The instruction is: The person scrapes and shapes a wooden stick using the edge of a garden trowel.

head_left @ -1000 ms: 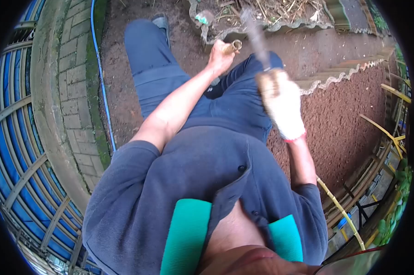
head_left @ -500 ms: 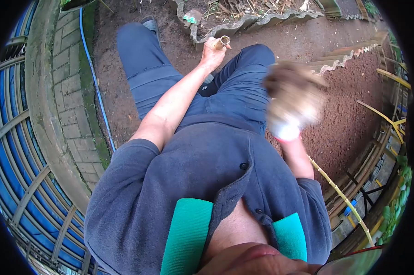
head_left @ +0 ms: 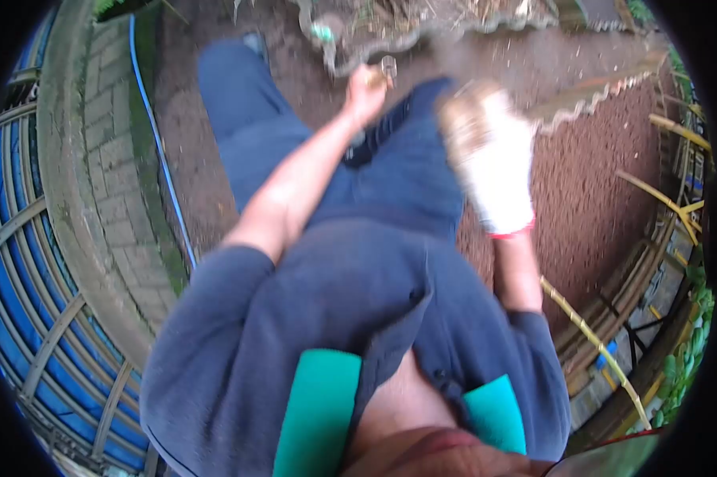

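Note:
The whole view is blurred by motion. My bare left hand is stretched out past my knees and grips a short piece of bamboo standing on end near a corrugated border. My right hand, in a dirty white glove with a red cuff, is raised over my right thigh with its fingers clenched into a fist. A brownish handle end shows at the top of the fist; the rest of the tool is lost in the blur. I am crouched, and my dark blue trousers and shirt fill the middle.
Bare red-brown soil lies around my legs. A blue hose runs along a curved brick kerb on the left, beside a blue tarp under metal bars. Corrugated edging crosses the right. Yellow bamboo canes lie at lower right.
My gloved right hand swung up and back, then came down forward again toward the bamboo piece. The long blade seen a second ago is no longer distinguishable. My left hand has kept hold of the bamboo.

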A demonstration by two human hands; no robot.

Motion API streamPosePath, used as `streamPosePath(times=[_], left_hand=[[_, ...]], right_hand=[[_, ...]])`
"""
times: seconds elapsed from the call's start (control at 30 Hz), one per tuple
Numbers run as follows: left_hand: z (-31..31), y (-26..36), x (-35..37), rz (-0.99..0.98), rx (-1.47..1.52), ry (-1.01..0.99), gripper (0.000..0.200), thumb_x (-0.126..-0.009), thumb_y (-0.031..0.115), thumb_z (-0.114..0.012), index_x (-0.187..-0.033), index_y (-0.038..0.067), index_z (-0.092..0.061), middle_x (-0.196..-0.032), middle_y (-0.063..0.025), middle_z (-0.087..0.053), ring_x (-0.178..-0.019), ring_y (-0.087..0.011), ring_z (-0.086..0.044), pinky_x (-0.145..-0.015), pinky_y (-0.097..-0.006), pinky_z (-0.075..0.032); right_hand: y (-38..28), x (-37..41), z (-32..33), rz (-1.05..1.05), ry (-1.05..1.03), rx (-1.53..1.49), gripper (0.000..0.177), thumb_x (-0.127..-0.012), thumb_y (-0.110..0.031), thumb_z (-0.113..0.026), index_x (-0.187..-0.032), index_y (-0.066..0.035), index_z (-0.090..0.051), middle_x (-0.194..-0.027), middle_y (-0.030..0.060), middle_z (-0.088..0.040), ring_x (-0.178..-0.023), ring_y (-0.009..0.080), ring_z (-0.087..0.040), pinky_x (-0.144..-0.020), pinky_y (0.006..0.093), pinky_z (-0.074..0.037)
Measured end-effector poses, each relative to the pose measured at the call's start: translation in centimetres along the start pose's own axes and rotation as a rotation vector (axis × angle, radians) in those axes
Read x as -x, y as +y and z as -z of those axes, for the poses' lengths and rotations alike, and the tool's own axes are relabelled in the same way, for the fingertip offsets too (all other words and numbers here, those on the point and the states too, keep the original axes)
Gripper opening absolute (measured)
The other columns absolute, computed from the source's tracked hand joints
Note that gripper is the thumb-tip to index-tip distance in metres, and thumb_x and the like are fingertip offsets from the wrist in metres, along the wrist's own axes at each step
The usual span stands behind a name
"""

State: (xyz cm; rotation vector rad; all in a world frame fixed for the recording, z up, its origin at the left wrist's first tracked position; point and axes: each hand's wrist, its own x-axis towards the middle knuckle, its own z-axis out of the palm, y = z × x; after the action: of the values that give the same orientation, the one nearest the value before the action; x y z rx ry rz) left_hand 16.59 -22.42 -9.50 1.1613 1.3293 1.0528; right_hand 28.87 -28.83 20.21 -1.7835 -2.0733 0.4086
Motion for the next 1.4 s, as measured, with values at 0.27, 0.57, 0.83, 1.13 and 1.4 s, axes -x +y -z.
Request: streamPosePath(times=[0.27,0.57,0.83,1.13,1.4], left_hand=[[-0.3,-2.5,0.5,-0.018,-0.131,-0.043,0.019,-0.077,-0.001,-0.059,-0.077,0.012,-0.074,-0.089,-0.0097,-0.066,-0.083,-0.0246,-0.064,-0.08,-0.0355,-0.05],[0.5,-1.6,-0.8,0.032,-0.061,-0.073,0.016,-0.079,0.001,-0.063,-0.084,0.011,-0.075,-0.092,-0.0087,-0.065,-0.089,-0.023,-0.066,-0.08,-0.0358,-0.052],[0.6,-2.0,-1.3,-0.019,-0.147,-0.073,0.016,-0.081,-0.003,-0.064,-0.088,0.007,-0.074,-0.089,-0.0007,-0.07,-0.082,-0.0117,-0.064,-0.076,-0.0284,-0.051],[0.6,-1.2,-0.7,-0.035,-0.027,-0.047,0.018,-0.079,-0.002,-0.065,-0.088,0.01,-0.075,-0.089,-0.0061,-0.064,-0.084,-0.0208,-0.065,-0.078,-0.0328,-0.051],[0.5,-1.3,-1.1,-0.081,-0.11,-0.044,0.015,-0.081,-0.001,-0.065,-0.085,0.01,-0.075,-0.089,-0.0033,-0.067,-0.086,-0.0193,-0.068,-0.079,-0.0321,-0.052]], right_hand=[[4.2,2.5,-7.2,-0.24,-0.32,0.082,0.021,-0.087,-0.022,-0.068,-0.086,-0.004,-0.06,-0.082,0.0227,-0.064,-0.073,0.0396,-0.064,-0.069,0.0444,-0.053],[-3.1,0.1,3.7,-0.113,0.46,-0.868,0.024,-0.101,-0.016,-0.054,-0.112,0.003,-0.063,-0.081,0.0146,-0.067,-0.063,0.0185,-0.066,-0.05,0.03,-0.055],[1.1,0.9,-2.1,-0.011,0.054,-0.085,0.03,-0.089,-0.03,-0.072,-0.108,-0.008,-0.065,-0.08,0.0138,-0.071,-0.065,0.0248,-0.07,-0.058,0.0391,-0.054],[2.9,1.7,-7.1,0.053,0.159,0.037,0.034,-0.089,-0.022,-0.068,-0.115,-0.002,-0.058,-0.087,0.0146,-0.069,-0.072,0.0327,-0.07,-0.068,0.0399,-0.057],[1.6,0.8,-5.4,0.073,0.293,-0.109,0.044,-0.08,-0.019,-0.081,-0.116,-0.001,-0.062,-0.095,0.0143,-0.069,-0.078,0.0265,-0.069,-0.071,0.0345,-0.057]])
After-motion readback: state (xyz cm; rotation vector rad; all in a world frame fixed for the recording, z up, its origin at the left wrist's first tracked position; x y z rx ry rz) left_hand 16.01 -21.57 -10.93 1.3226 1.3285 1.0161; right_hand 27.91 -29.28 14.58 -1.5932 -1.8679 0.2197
